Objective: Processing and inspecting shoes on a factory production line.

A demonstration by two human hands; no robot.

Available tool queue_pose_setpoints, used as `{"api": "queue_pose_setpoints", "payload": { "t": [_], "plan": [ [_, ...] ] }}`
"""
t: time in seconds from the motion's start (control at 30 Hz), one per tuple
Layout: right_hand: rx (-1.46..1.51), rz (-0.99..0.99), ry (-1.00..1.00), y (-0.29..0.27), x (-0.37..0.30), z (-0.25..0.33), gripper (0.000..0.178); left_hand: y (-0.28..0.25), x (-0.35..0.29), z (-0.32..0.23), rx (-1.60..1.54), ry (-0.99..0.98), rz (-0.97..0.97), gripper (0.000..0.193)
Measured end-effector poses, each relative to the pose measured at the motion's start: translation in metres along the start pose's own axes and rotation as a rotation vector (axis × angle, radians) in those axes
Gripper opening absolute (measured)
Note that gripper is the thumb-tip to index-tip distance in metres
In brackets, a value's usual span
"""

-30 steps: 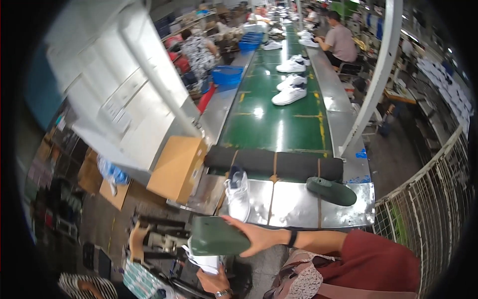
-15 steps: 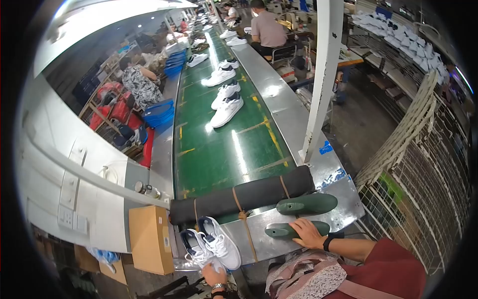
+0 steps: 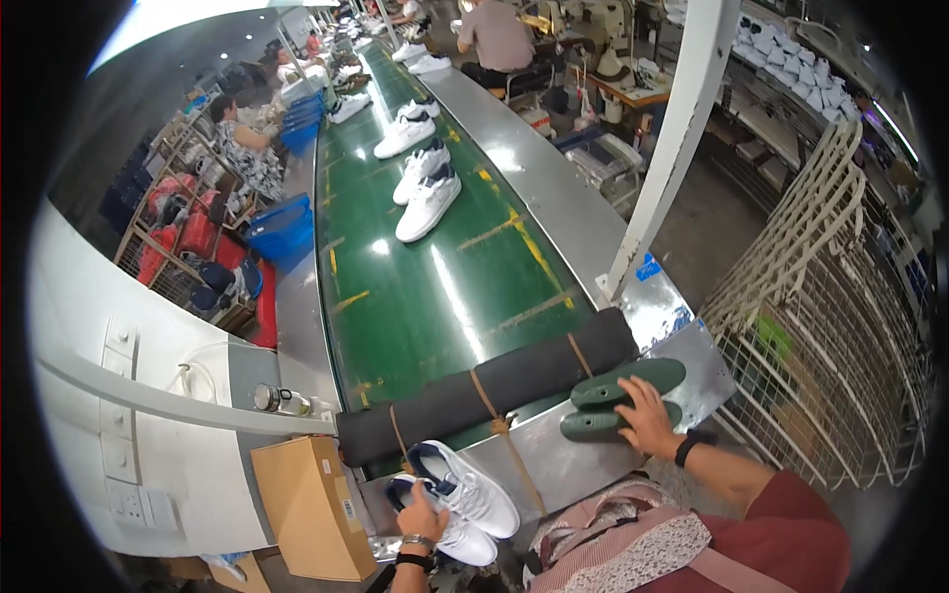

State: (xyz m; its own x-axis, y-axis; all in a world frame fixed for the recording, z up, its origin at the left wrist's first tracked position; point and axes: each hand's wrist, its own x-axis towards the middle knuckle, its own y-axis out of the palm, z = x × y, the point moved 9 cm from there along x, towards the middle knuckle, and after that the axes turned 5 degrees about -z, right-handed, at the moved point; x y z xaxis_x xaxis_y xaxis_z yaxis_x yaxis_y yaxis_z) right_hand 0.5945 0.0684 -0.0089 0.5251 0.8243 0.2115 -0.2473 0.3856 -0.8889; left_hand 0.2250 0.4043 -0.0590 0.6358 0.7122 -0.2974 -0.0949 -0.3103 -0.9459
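A pair of white sneakers with navy linings sits at the near edge of the conveyor's end. My left hand (image 3: 422, 520) is closed on the nearer-left sneaker (image 3: 463, 542), thumb at its collar. The other sneaker (image 3: 473, 486) lies against it on the right. On the metal end plate to the right are two dark green shoe lasts, a far one (image 3: 654, 376) and a near one (image 3: 588, 427), side by side. My right hand (image 3: 647, 420) grips across them from the near side, its fingers curled over the far last and its thumb at the near one.
A black roller wrap (image 3: 514, 381) tied with cords crosses the green conveyor belt (image 3: 395, 306). More white sneakers (image 3: 429, 206) stand up the belt. A cardboard box (image 3: 311, 509) is at left, a white post (image 3: 682, 138) and wire cage (image 3: 801, 385) at right. People work farther off.
My left hand has shifted from the toe end to the collar of the left sneaker. My right hand has reached farther, and the near last now lies closer against the far one. The view has shifted.
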Motion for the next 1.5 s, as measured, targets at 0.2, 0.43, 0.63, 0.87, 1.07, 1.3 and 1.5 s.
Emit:
{"api": "queue_pose_setpoints", "payload": {
  "t": [0.2,0.43,0.63,0.87,1.07,1.3,1.5],
  "plan": [
    [-0.087,0.214,-0.055,0.033,0.037,0.011,0.051,0.002,0.025,-0.017,-0.037,0.15,0.099,0.042],
    [-0.19,0.376,-0.098,0.043,0.027,0.013,0.046,-0.137,0.05,-0.119,-0.101,0.648,-0.06,0.023],
    [-0.276,0.463,-0.124,0.024,-0.038,0.026,0.03,-0.196,0.175,-0.255,0.209,1.04,-0.238,0.023],
    [0.248,-0.483,1.138,0.026,-0.156,-0.035,0.074,-0.078,0.233,-0.347,-0.261,0.96,-0.252,0.052],
    [0.608,-0.322,1.438,0.111,-0.165,-0.04,0.139,0.208,0.114,-0.374,-0.893,0.303,0.503,0.062],
    [0.991,-0.352,1.279,0.076,-0.227,-0.066,0.123,0.211,0.004,-0.425,-1.308,0.104,0.839,0.055],
    [1.317,-0.561,1.034,0.009,-0.365,-0.14,0.101,0.236,-0.14,-0.507,-1.504,0.014,0.734,0.058]
  ]
}}
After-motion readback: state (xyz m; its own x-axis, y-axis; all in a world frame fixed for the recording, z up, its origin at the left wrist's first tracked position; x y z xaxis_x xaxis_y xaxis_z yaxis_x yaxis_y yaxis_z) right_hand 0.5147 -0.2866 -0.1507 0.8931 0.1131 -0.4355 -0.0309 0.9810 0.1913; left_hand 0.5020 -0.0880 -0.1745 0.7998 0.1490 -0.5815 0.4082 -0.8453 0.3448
